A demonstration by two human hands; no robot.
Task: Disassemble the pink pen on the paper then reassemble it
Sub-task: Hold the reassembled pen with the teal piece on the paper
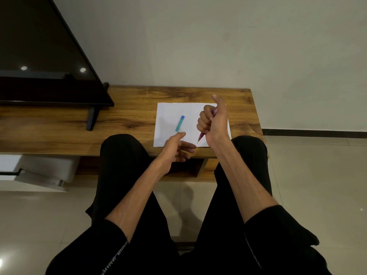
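My right hand (212,120) grips the pink pen (201,136) in a fist above the right part of the white paper (170,112). The thumb sticks up and the pen's thin tip points down toward me, just over the paper's near edge. Most of the pen's body is hidden inside the fist. A teal cap with a blue end (180,123) lies on the paper, left of the fist. My left hand (176,147) hovers at the paper's near left corner with its fingers relaxed and spread, holding nothing, its index finger close to the cap's near end.
The paper lies on a low wooden table (123,116). A black TV (39,56) on a stand fills the table's left side. My knees in black trousers are against the table's front edge. A white wall rises behind, and tiled floor lies to the right.
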